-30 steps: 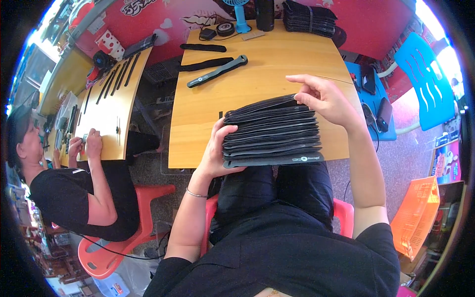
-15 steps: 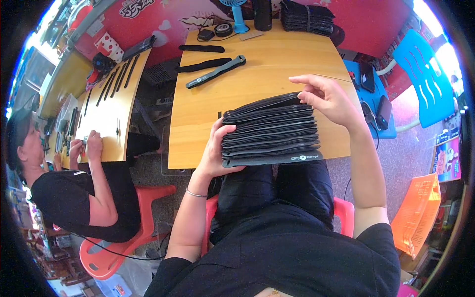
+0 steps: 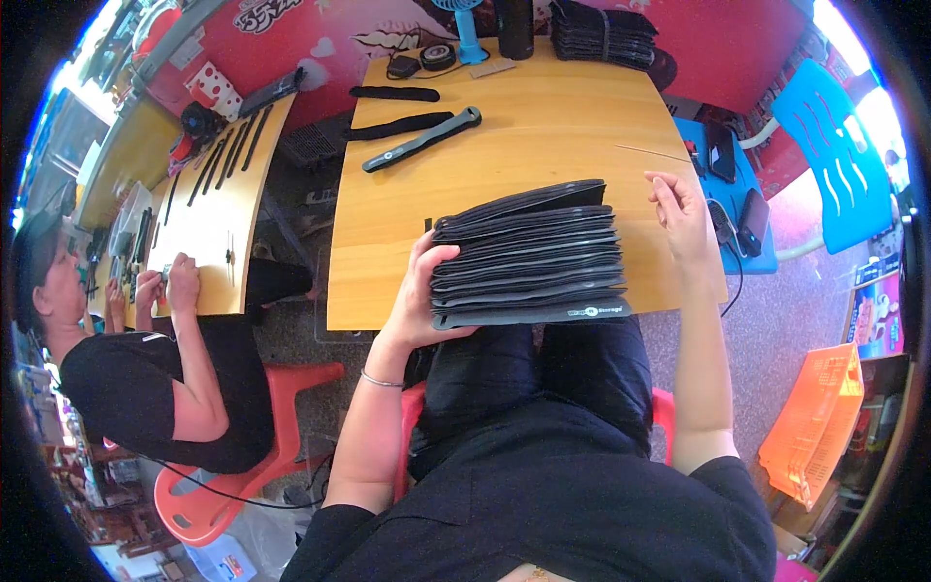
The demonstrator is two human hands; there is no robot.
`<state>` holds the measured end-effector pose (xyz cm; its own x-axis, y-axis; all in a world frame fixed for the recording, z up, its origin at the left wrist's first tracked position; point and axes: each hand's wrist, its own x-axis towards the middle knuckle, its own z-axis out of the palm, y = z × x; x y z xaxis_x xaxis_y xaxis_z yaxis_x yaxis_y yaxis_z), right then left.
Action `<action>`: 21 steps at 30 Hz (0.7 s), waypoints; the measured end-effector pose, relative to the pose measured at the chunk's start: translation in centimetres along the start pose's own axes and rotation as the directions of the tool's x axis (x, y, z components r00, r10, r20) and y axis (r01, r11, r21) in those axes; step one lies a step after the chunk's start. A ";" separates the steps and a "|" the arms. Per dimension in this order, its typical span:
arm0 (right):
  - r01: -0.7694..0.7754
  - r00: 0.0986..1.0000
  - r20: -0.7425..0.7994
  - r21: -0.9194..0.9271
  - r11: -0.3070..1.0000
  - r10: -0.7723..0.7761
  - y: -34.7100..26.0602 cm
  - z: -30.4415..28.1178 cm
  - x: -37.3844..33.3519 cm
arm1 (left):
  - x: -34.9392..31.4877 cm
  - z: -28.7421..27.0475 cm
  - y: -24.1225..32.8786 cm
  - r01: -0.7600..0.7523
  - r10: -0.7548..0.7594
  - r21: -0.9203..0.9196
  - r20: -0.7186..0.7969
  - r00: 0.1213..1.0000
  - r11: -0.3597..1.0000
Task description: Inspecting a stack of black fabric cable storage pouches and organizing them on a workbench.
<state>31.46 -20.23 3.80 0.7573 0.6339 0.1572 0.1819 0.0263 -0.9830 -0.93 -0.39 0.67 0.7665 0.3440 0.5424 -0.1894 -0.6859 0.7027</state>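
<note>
A thick stack of black fabric straps [image 3: 524, 257] stands tilted above my lap at the table's front edge. My left hand [image 3: 424, 291] grips the stack at its left end, thumb on the near face. The lowest strap is dark grey with a white printed mark, and the topmost one lifts slightly at the right. To the right of the stack, apart from it, my right hand [image 3: 679, 213] hovers with fingers curled together and nothing visible in them. Farther back on the table lie a grey strap [image 3: 422, 142] and two black straps [image 3: 398, 127].
A blue fan [image 3: 469, 39], a tape roll [image 3: 437, 57] and a banded black bundle [image 3: 603, 37] stand at the table's back. A thin stick [image 3: 652, 152] lies at the right. A blue chair [image 3: 766, 233] holds phones. At left, a co-worker [image 3: 160, 378] sits at another table.
My right hand has let go of the stack's upper right corner and moved right and slightly down, its fingers curling. The left hand still holds the stack, nearly in place.
</note>
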 end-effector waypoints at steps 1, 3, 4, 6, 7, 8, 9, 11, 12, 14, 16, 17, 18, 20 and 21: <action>-0.021 0.998 -0.055 0.024 0.999 0.022 1.2 -0.1 0.0 | 0.0 -0.1 0.1 0.009 -0.009 -0.008 -0.008 1.000 1.000; 0.013 0.994 -0.103 -0.085 0.996 -0.021 3.6 -0.4 -0.2 | 0.1 0.0 0.1 0.011 -0.011 -0.032 0.000 1.000 0.999; 0.029 0.989 -0.138 -0.187 0.982 -0.056 4.0 0.0 -0.3 | 0.0 0.0 -0.1 0.028 -0.028 -0.050 0.011 1.000 0.998; 0.051 0.988 -0.130 -0.198 0.979 -0.078 4.5 0.5 -0.6 | -0.1 0.0 -0.6 0.041 -0.040 -0.034 0.015 0.999 0.999; 0.084 0.986 -0.124 -0.215 0.973 -0.112 4.1 1.0 -0.9 | -0.2 0.0 -0.5 0.040 -0.040 -0.022 0.013 0.999 0.999; 0.081 0.986 -0.125 -0.215 0.973 -0.110 4.1 1.4 -1.1 | -0.3 -0.1 -0.5 0.042 -0.041 -0.024 0.015 0.999 0.999; 0.082 0.988 -0.111 -0.238 0.968 -0.111 4.1 1.7 -1.2 | -0.4 -0.2 -0.5 0.040 -0.040 -0.025 0.014 0.999 0.999; 0.085 0.988 -0.100 -0.261 0.961 -0.115 3.8 2.0 -1.5 | -0.3 -0.2 -0.4 0.035 -0.034 -0.027 0.014 0.999 0.999; 0.069 0.990 -0.102 -0.276 0.959 -0.101 3.6 2.0 -1.7 | -0.2 -0.1 -0.4 0.033 -0.033 -0.034 0.013 0.999 0.999; 0.050 0.991 -0.104 -0.288 0.956 -0.083 3.1 2.1 -1.9 | -0.3 -0.1 -0.4 0.035 -0.035 -0.040 0.016 0.999 0.999; 0.025 0.990 -0.126 -0.335 0.942 -0.071 2.6 2.1 -2.1 | -0.6 0.1 -0.6 0.048 -0.048 -0.029 0.000 0.999 0.998; 0.017 0.989 -0.133 -0.335 0.942 -0.065 2.7 2.1 -2.1 | -0.5 0.1 -0.6 0.049 -0.049 -0.032 0.009 0.999 0.998; 0.045 0.988 -0.127 -0.316 0.948 -0.089 2.7 2.1 -1.9 | -0.4 0.1 -0.7 0.041 -0.041 -0.025 0.000 0.999 0.999; 0.051 0.985 -0.140 -0.305 0.951 -0.098 3.0 1.6 -1.9 | -0.4 0.4 -0.8 0.035 -0.035 -0.036 0.009 0.999 0.999; 0.085 0.981 -0.149 -0.256 0.963 -0.126 3.3 1.3 -1.9 | -0.3 0.5 -0.8 0.038 -0.038 -0.022 0.002 0.999 0.999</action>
<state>29.80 -20.28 0.15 0.8131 0.5034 0.2923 0.4003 -0.1190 -0.9086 -0.68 -0.26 -0.23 0.7741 0.3688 0.5145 -0.1733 -0.6582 0.7327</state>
